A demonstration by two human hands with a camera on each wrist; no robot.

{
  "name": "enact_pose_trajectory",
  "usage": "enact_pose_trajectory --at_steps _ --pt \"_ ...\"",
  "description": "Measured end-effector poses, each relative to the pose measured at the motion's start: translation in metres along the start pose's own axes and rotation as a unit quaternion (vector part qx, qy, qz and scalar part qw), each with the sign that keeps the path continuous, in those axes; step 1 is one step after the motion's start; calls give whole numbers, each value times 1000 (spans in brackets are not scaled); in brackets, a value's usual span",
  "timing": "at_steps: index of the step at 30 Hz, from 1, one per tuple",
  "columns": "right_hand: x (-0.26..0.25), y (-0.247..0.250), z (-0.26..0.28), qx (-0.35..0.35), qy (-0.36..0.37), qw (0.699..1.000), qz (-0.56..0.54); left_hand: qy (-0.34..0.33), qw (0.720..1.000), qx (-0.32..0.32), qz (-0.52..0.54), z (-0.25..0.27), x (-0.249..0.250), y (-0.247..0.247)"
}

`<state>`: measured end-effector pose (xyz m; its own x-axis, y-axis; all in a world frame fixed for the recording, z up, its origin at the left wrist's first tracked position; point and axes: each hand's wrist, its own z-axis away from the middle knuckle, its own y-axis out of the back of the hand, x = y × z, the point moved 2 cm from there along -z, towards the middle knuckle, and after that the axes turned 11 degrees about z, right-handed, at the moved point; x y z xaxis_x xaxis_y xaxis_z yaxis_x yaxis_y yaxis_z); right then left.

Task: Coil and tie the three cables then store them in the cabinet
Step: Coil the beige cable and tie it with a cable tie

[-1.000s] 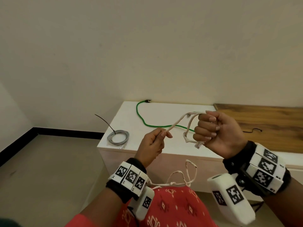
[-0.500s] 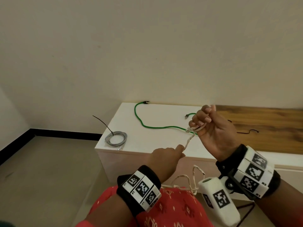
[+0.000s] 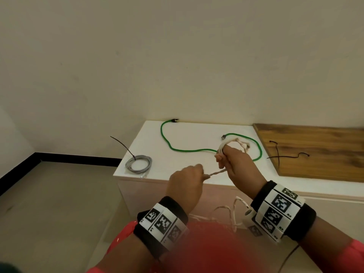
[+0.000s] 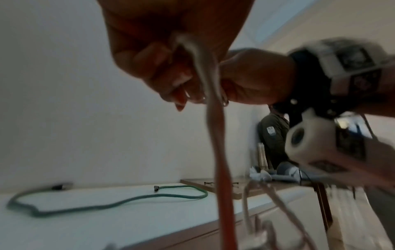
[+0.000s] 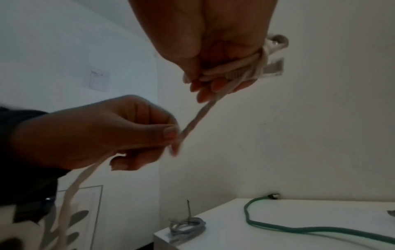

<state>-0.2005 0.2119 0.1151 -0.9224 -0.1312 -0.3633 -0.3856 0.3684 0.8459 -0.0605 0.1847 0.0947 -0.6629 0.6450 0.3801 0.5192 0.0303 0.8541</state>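
Observation:
A white braided cable (image 3: 216, 172) runs taut between both hands above the front edge of the white cabinet top (image 3: 189, 138). My right hand (image 3: 233, 161) grips several turns of it wound round the fingers (image 5: 233, 69). My left hand (image 3: 189, 176) pinches the cable (image 5: 192, 125) between thumb and forefinger, and the rest hangs down to my lap (image 3: 226, 215). A green cable (image 3: 189, 149) lies loose and uncoiled across the cabinet top. A grey cable (image 3: 138, 164) lies coiled and tied at the cabinet's left front corner.
A wooden board (image 3: 315, 150) lies on the right of the cabinet top with loose black ties (image 3: 283, 154) on it. The wall stands right behind the cabinet. Floor lies to the left. Another person (image 4: 273, 133) sits far right in the left wrist view.
My right hand has turned over and wound another turn of white cable round its fingers. My left hand dropped lower and slid back along the cable, pulling it taut.

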Motion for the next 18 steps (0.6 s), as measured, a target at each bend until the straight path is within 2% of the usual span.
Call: enact_pose_trajectory --at_steps 2,4,5,6,9,13,15,17,18 --pt "11 -1 -2 -18 -30 997 63 102 981 -1 163 1 -16 2" --pt "22 1 -2 -46 -62 993 92 162 919 6 358 3 -29 9" --pt "25 2 -1 -57 -67 992 88 172 898 12 406 4 -34 11" --pt "26 3 -1 -64 -66 993 79 161 891 9 424 3 -36 13" --pt "13 7 -1 -52 -34 998 27 97 907 -24 409 -1 -36 11" --pt "-13 16 -2 -40 -10 990 -137 61 925 -50 371 -8 -30 -2" --pt "-24 19 1 -70 -28 966 -249 41 923 -47 380 -14 -25 -8" --pt "-33 22 4 -107 -45 927 -356 8 914 -50 404 -19 -18 -11" --pt "-37 23 5 -124 -52 903 -408 -9 900 -54 432 -21 -15 -13"
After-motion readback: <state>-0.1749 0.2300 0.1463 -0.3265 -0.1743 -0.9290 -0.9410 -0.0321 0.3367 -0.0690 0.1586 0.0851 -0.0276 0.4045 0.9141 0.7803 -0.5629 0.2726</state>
